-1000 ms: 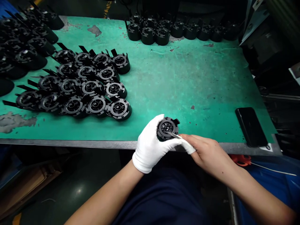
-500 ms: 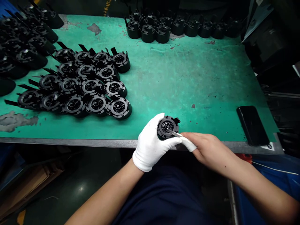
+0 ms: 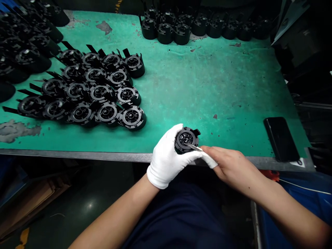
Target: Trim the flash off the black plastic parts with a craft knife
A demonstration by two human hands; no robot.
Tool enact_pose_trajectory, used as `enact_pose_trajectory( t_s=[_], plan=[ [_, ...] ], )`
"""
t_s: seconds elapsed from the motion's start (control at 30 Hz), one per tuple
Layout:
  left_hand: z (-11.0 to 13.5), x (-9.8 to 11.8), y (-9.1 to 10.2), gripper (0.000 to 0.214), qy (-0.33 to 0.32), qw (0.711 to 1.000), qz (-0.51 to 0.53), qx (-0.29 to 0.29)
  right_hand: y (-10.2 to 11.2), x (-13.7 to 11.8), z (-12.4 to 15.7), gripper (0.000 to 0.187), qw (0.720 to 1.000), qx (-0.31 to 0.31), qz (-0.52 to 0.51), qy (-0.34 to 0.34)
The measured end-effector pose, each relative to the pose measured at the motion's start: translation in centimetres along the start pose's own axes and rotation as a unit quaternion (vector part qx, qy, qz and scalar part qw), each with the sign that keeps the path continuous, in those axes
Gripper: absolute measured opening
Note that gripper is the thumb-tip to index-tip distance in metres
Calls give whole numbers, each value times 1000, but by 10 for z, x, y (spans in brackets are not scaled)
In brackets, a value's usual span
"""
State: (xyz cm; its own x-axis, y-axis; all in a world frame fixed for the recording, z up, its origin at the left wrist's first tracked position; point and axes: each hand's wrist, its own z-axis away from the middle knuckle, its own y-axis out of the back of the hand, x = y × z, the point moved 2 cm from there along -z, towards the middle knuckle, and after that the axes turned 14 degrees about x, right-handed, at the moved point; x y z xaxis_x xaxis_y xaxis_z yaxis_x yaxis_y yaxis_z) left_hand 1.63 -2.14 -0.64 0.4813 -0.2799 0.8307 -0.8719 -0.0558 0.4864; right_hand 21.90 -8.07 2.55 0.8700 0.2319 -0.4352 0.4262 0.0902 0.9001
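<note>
My left hand [image 3: 167, 157], in a white glove, is closed around a round black plastic housing [image 3: 187, 137] near the table's front edge. Rings, ribs and a small tab show on the housing's upturned face. My right hand [image 3: 228, 159] is bare apart from a white covering on the thumb. Between its thumb and fingers it grips a slim silver metal tool [image 3: 193, 147], like a blade or tweezers. The tool's tip reaches onto the housing's face near the centre. Most of its handle is hidden in the fingers.
Several similar black housings [image 3: 106, 112] stand in rows on the left of the green table [image 3: 207, 79]. More black parts [image 3: 166, 33] line the back edge. A black phone [image 3: 281, 138] lies at the right. Blue material [image 3: 298, 207] is below right.
The view has shifted slightly. Both hands keep their grips, and the tool's tip stays on the housing's face with barely any visible movement.
</note>
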Motion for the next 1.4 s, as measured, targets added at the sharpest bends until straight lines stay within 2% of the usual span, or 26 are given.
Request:
enact_pose_trajectory(
  t_s=[0.17,0.27,0.33,0.43,0.5,0.57,0.6,0.7,0.73,0.8,0.87,0.97,1.07,1.17,1.3,1.4],
  plan=[
    [-1,3,1,91,-13,1000,-9,-22,5,-2,-6,51,998,-53,14,24],
    [-3,5,3,91,-12,999,-17,-28,10,-5,-10,51,997,-64,20,27],
    [-8,4,6,90,-16,999,-18,-45,16,-4,-9,48,998,-48,2,30],
    [-19,-1,13,74,-68,993,13,-95,27,3,-3,43,999,28,-43,12],
    [-26,-6,22,60,-86,995,41,-43,34,12,3,44,995,91,-46,-18],
    [-30,-9,27,62,-69,996,49,33,36,19,6,46,991,121,-43,-34],
    [-30,-10,27,73,-61,996,42,48,35,22,7,47,991,121,-43,-34],
    [-28,-6,13,113,-78,997,-6,19,30,26,-1,47,995,91,-46,-17],
    [-28,-4,7,114,-90,996,-19,23,29,27,-6,45,995,85,-43,-14],
    [-30,-2,-1,98,-109,993,-25,35,29,29,-17,40,996,77,-34,-13],
    [-32,-1,-4,85,-124,992,-16,19,31,31,-27,38,998,59,-18,-1],
    [-34,-2,0,84,-126,991,-8,-36,32,32,-38,37,999,13,7,39],
    [-34,-4,6,87,-105,992,2,-64,29,33,-46,38,997,-10,17,76],
    [-33,-4,6,89,-94,993,14,-76,24,33,-51,41,994,-12,53,93],
    [-34,-4,3,88,-84,994,14,-72,23,31,-55,54,989,17,127,79],
    [-33,-4,2,88,-80,995,6,-63,21,28,-52,51,989,31,132,63]
  ],
)
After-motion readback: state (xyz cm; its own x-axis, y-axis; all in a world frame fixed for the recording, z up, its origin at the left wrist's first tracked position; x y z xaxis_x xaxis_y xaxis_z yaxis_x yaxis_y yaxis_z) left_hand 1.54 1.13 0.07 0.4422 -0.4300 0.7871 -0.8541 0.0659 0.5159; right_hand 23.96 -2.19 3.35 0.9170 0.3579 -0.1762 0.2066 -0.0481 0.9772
